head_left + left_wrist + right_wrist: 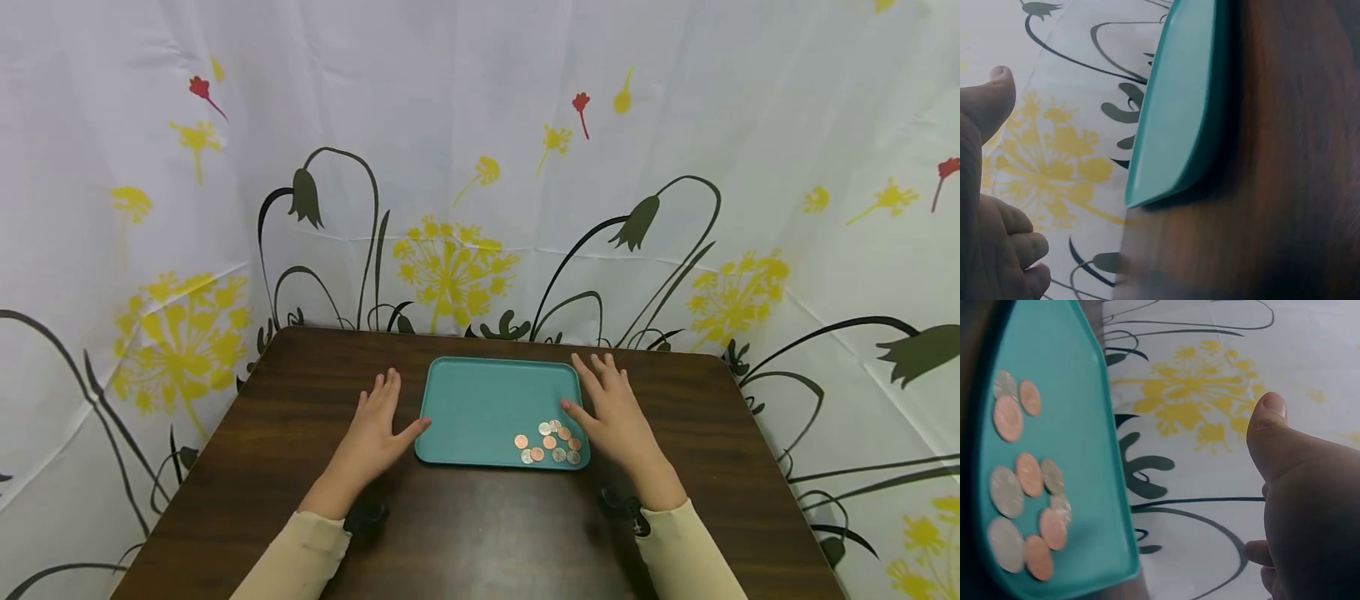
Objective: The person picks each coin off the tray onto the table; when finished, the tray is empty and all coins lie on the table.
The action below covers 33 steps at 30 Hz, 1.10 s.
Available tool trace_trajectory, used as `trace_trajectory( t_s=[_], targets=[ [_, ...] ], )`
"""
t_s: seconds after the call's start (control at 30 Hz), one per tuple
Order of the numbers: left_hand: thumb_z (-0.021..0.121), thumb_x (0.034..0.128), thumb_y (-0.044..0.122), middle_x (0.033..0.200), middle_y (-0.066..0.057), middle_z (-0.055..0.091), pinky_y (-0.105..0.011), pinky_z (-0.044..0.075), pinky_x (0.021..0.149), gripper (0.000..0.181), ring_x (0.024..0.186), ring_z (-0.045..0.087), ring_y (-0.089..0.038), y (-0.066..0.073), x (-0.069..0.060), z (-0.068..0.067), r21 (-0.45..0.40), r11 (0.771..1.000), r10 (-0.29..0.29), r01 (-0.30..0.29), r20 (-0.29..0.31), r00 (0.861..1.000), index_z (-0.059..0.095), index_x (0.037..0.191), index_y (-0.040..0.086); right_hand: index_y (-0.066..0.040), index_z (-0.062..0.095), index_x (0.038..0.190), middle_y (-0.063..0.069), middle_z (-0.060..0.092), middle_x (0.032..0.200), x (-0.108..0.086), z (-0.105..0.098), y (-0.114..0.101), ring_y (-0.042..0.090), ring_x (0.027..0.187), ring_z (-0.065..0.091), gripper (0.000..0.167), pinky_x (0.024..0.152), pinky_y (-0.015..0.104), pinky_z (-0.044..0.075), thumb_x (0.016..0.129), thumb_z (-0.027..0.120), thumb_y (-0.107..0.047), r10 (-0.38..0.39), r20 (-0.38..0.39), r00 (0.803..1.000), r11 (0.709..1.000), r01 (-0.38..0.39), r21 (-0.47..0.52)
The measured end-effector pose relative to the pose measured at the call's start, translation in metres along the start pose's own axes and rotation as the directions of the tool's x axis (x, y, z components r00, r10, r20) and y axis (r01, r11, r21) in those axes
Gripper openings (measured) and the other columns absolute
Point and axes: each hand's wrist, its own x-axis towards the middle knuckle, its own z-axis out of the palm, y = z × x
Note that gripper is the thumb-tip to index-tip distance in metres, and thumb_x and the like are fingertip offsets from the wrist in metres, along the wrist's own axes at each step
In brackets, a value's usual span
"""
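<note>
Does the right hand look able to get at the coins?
Likely yes. The coins lie in plain view at the near right of the tray, close to the right hand, and nothing visible stands between.

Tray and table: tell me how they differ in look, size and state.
The tray is plain teal; the table is dark brown with wood grain.
The tray is far smaller than the table, which it lies on.
The tray has a raised rim; the table's visible top is flat.
Both share rounded corners, at least at the table's far side.
</note>
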Motion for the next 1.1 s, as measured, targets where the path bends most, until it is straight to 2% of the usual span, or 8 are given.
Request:
trace_trajectory(
  t_s=[0.07, 0.2, 0.3, 0.43, 0.57, 0.7, 0.9, 1.1],
  targets=[
    [0.064, 0.1036, 0.066, 0.185, -0.016, 0.002, -0.067, 0.000, 0.136, 0.112, 0.172, 0.001, -0.041, 0.003, -0.001, 0.004, -0.027, 1.000, -0.008, 0.009, 0.022, 1.000, 0.004, 0.176, 0.005, -0.029, 0.028, 0.175, 0.022, 0.037, 0.174, -0.003, 0.005, 0.000, 0.044, 0.171, 0.013, 0.086, 0.136, 0.069, 0.012, 0.104, 0.074, -0.046, -0.001, 0.003, 1.000, 1.000, 0.001, 0.021],
    [0.065, 0.1046, 0.063, 0.185, -0.017, 0.001, -0.068, 0.000, 0.136, 0.110, 0.172, 0.000, -0.042, 0.003, -0.002, 0.010, -0.074, 0.996, -0.043, 0.047, 0.056, 0.998, 0.002, 0.176, 0.007, -0.024, 0.038, 0.172, 0.021, 0.051, 0.161, -0.007, 0.017, -0.001, 0.046, 0.160, 0.036, 0.079, 0.129, 0.071, 0.030, 0.105, 0.073, -0.045, -0.007, -0.001, 1.000, 0.999, 0.007, 0.040],
    [0.064, 0.1053, 0.063, 0.185, -0.018, -0.001, -0.072, 0.001, 0.134, 0.109, 0.171, -0.003, -0.045, 0.000, -0.003, 0.017, -0.126, 0.987, -0.085, 0.096, 0.089, 0.992, 0.001, 0.176, 0.009, -0.020, 0.050, 0.166, 0.018, 0.062, 0.142, -0.009, 0.026, -0.001, 0.040, 0.132, 0.055, 0.069, 0.109, 0.059, 0.046, 0.105, 0.073, -0.044, -0.004, -0.008, 1.000, 0.999, 0.005, 0.033],
    [0.062, 0.1049, 0.066, 0.184, -0.018, -0.006, -0.079, 0.002, 0.130, 0.109, 0.168, -0.011, -0.052, -0.005, -0.005, 0.025, -0.197, 0.966, -0.139, 0.168, 0.156, 0.978, 0.000, 0.177, 0.012, -0.017, 0.069, 0.148, 0.010, 0.066, 0.112, -0.012, 0.036, -0.001, 0.023, 0.100, 0.056, 0.050, 0.083, 0.041, 0.047, 0.102, 0.079, -0.034, 0.011, -0.003, 1.000, 0.998, -0.011, 0.057],
    [0.061, 0.1031, 0.071, 0.184, -0.019, -0.009, -0.083, 0.001, 0.126, 0.112, 0.165, -0.016, -0.056, -0.009, -0.007, 0.029, -0.237, 0.949, -0.163, 0.210, 0.206, 0.965, 0.000, 0.177, 0.014, -0.017, 0.077, 0.131, -0.001, 0.067, 0.100, -0.016, 0.044, -0.001, 0.014, 0.084, 0.059, 0.032, 0.070, 0.032, 0.050, 0.101, 0.081, -0.026, 0.041, 0.038, 0.998, 0.993, -0.045, 0.111],
    [0.063, 0.1036, 0.067, 0.184, -0.018, -0.011, -0.082, -0.001, 0.127, 0.110, 0.165, -0.020, -0.054, -0.012, -0.007, 0.032, -0.239, 0.946, -0.162, 0.219, 0.238, 0.958, 0.000, 0.178, 0.016, -0.019, 0.079, 0.126, -0.005, 0.069, 0.097, -0.020, 0.053, 0.002, 0.008, 0.077, 0.060, 0.024, 0.067, 0.028, 0.051, 0.102, 0.080, -0.025, 0.079, 0.072, 0.994, 0.984, -0.089, 0.151],
    [0.071, 0.1003, 0.063, 0.184, -0.017, -0.011, -0.085, 0.001, 0.125, 0.114, 0.164, -0.022, -0.056, -0.012, -0.004, 0.037, -0.223, 0.952, -0.152, 0.208, 0.243, 0.958, 0.001, 0.178, 0.018, -0.020, 0.077, 0.130, -0.007, 0.068, 0.094, -0.019, 0.064, 0.007, 0.009, 0.073, 0.058, 0.028, 0.065, 0.028, 0.050, 0.102, 0.080, -0.023, 0.078, 0.058, 0.995, 0.981, -0.087, 0.171],
    [0.080, 0.0950, 0.060, 0.184, -0.020, -0.005, -0.072, -0.004, 0.134, 0.125, 0.170, -0.012, -0.046, -0.015, 0.000, 0.042, -0.184, 0.977, -0.064, 0.107, 0.225, 0.972, 0.001, 0.176, 0.008, -0.026, 0.079, 0.128, -0.010, 0.067, 0.092, -0.019, 0.073, 0.009, 0.008, 0.077, 0.057, 0.028, 0.066, 0.027, 0.049, 0.100, 0.083, -0.026, 0.093, 0.062, 0.994, 0.983, -0.102, 0.154]
  ],
)
